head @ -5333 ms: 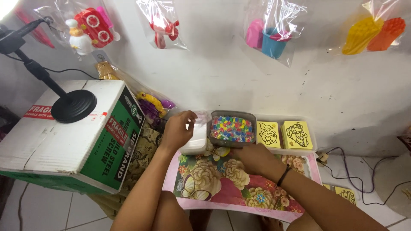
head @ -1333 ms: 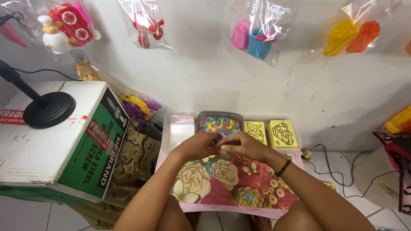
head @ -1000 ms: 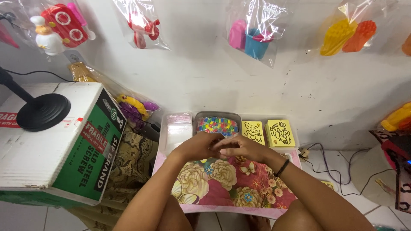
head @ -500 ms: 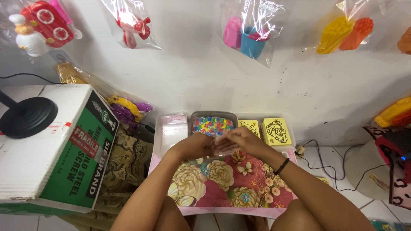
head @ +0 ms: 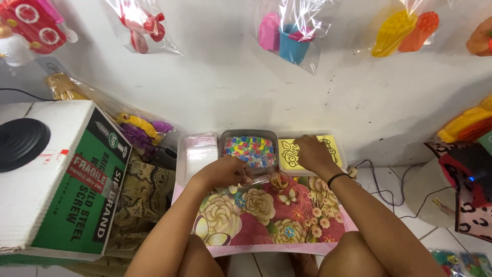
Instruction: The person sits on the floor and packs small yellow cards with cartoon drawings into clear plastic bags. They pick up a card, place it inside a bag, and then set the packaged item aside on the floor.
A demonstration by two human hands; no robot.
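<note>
My left hand is closed on a small clear plastic bag, just in front of a grey tray of multicoloured beads. My right hand rests on a stack of yellow picture cards in a clear tray to the right of the beads; its fingers curl down over the cards and hide the grip. A small round orange-brown item lies between my hands on the floral mat. A stack of clear bags sits left of the bead tray.
A large white and green cardboard box with a black round stand base fills the left. Bagged plastic toys hang on the white wall. Cables and a leopard-print item lie at the right.
My hands were together over the mat's far edge. My right hand has since moved right onto the yellow cards, while my left stays by the bead tray. The camera has shifted slightly.
</note>
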